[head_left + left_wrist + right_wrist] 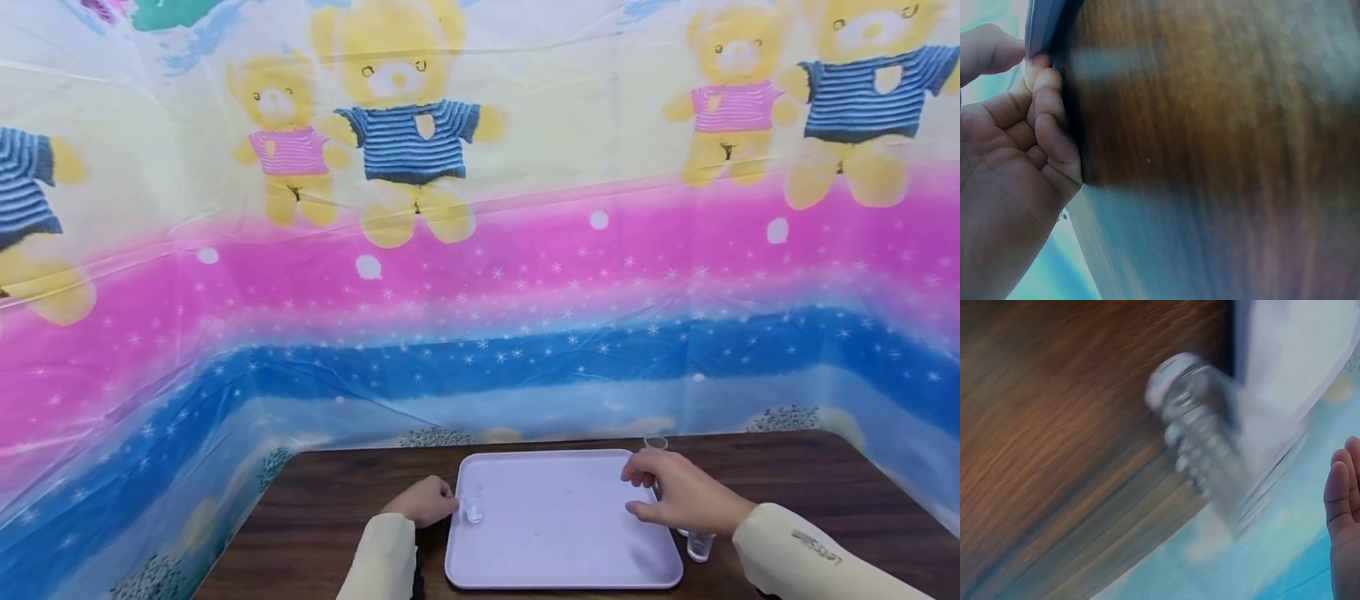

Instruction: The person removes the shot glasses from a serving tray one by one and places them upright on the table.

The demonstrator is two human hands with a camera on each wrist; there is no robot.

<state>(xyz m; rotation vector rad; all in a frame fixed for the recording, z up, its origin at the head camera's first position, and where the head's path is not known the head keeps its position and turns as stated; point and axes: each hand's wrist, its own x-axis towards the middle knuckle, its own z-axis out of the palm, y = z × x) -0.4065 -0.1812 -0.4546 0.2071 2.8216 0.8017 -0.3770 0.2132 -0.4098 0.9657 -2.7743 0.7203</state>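
A pale lilac tray (558, 533) lies on the dark wooden table. My left hand (423, 502) pinches its left rim; the left wrist view shows the thumb on top of the tray edge (1038, 28) and the curled fingers below. On the tray, close to that hand, stands a small clear cup (473, 505). My right hand (690, 493) hovers over the tray's right edge, thumb and fingers apart, holding nothing. Partly behind it are a clear cup (701, 547) beside the tray and another clear rim (656, 442). Clear ridged plastic (1200, 431) appears blurred in the right wrist view.
The wooden table (322, 492) stretches to both sides of the tray. Behind it hangs a curtain-like cloth (540, 275) printed with teddy bears and pink and blue bands, reaching round the table's back and sides.
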